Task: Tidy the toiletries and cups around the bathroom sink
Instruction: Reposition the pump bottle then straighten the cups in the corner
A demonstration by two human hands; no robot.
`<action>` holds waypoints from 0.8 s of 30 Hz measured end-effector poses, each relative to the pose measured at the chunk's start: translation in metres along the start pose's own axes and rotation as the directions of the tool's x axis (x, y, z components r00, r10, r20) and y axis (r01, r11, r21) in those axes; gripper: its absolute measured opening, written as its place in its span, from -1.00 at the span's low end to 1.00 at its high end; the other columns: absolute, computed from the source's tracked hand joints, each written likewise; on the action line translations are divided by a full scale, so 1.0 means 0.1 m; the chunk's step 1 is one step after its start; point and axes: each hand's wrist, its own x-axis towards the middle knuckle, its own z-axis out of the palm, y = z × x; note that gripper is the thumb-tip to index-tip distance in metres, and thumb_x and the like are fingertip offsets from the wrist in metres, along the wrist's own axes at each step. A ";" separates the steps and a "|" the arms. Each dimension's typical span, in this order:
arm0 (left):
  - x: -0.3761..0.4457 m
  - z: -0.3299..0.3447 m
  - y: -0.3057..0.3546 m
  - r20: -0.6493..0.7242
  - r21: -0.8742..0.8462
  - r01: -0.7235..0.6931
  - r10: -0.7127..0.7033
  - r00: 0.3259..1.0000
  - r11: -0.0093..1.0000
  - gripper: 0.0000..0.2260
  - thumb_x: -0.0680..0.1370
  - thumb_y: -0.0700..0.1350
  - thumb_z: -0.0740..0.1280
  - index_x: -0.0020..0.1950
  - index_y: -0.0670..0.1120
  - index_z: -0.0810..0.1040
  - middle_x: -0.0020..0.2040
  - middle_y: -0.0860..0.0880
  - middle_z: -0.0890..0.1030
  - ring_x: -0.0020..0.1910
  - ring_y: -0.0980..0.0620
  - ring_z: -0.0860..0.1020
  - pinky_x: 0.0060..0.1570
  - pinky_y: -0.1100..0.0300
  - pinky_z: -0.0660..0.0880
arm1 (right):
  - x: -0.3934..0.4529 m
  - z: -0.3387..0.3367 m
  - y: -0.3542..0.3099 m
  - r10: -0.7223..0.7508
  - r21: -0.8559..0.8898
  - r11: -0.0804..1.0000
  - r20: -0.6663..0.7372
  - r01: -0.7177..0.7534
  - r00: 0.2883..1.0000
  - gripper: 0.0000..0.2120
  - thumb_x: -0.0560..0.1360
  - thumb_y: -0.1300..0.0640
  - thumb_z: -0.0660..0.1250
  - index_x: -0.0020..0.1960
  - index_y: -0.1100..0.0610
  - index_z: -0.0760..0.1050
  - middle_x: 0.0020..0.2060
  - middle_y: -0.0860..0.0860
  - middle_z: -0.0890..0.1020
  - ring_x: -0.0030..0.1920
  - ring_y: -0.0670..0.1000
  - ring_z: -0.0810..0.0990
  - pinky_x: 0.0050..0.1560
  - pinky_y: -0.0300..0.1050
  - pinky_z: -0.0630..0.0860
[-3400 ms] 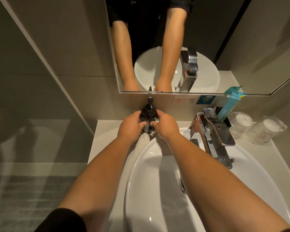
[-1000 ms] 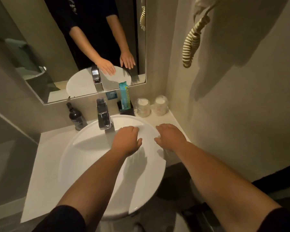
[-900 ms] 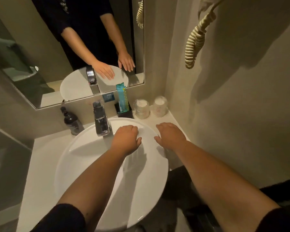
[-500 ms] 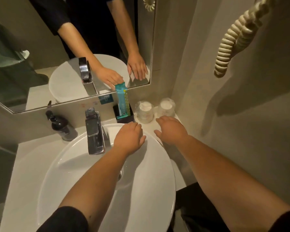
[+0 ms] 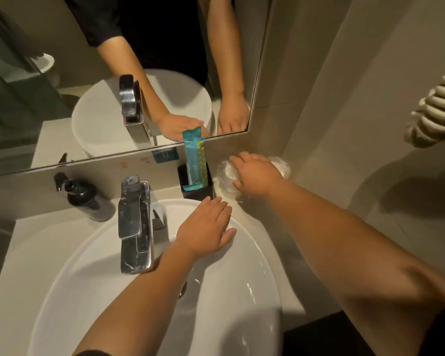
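Observation:
Two plastic-wrapped cups stand in the back right corner of the counter: the left cup (image 5: 224, 181) and the right cup (image 5: 281, 164), which is mostly hidden. My right hand (image 5: 257, 176) hovers over them with fingers apart, thumb and forefinger on either side of the left cup, which stays on the counter. My left hand (image 5: 206, 231) lies flat and empty over the back rim of the white sink (image 5: 267, 255). A teal packet (image 5: 196, 158) stands in a black holder (image 5: 199, 193) left of the cups. A black pump bottle (image 5: 86, 200) stands at the back left.
A chrome faucet (image 5: 134, 227) rises between the bottle and my left hand. The mirror (image 5: 88, 73) runs along the back wall. A coiled cord (image 5: 437, 116) hangs on the right wall. The pale counter (image 5: 23, 242) surrounds the sink.
Both hands left the pump bottle and went right. In the last half second my right hand reached forward onto the wrapped cups and my left followed over the sink's rim.

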 end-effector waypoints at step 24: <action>0.00 0.12 -0.01 -0.096 0.038 -0.020 0.023 0.995 0.999 -0.51 0.55 0.15 0.16 0.26 -0.21 0.51 0.18 -0.18 0.58 0.21 -0.18 0.51 0.36 -0.09 0.33 | 0.19 0.19 -0.12 -0.004 0.021 1.000 -0.009 0.005 1.000 -0.33 0.51 -0.20 0.26 0.49 0.09 0.18 0.30 0.16 0.41 0.23 0.23 0.48 0.17 0.07 0.44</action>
